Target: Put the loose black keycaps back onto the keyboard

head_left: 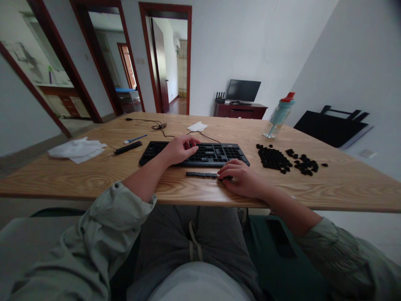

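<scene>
A black keyboard (216,154) lies on the wooden table in front of me, with some of its keys lacking caps. Over its left-middle part rests my left hand (180,149), fingers loosely bent and apart, nothing visible in them. Just in front of the keyboard runs a short row of black keycaps (201,174). At the right end of that row, my right hand (240,177) has its fingers closed down on a dark keycap (226,178), partly hidden by the fingers.
To the right lie a block of black keycaps (273,159) and a loose scatter of keycaps (306,165). A water bottle (278,116) stands behind them. On the left are white tissues (77,149), a black strip (128,148) and a blue brush (135,139). The cable (159,126) lies behind.
</scene>
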The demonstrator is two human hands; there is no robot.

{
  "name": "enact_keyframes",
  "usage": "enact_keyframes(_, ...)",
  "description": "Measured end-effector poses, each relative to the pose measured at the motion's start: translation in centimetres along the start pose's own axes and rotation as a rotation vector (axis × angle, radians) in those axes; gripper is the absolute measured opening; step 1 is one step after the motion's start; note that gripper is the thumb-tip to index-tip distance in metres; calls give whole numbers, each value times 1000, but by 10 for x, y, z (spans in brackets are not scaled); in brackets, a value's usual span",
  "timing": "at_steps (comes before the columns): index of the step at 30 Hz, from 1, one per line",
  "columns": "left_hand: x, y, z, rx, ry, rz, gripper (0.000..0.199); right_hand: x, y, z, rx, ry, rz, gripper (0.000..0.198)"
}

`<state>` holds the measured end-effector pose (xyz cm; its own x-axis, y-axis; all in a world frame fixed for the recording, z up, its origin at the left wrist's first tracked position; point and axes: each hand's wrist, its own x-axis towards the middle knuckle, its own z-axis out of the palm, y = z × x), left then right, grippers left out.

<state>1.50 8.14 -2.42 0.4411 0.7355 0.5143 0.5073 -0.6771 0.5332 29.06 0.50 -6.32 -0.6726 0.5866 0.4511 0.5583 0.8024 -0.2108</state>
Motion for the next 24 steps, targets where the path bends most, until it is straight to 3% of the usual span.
enact_keyframes(15,0,-1,-1,9,2,4,28,1,-19,-3,-120,-85,-40,18)
enact_keyframes(24,-1,1,-1,19,-3,0,27,1,-22,-7,-153,-41,10,20)
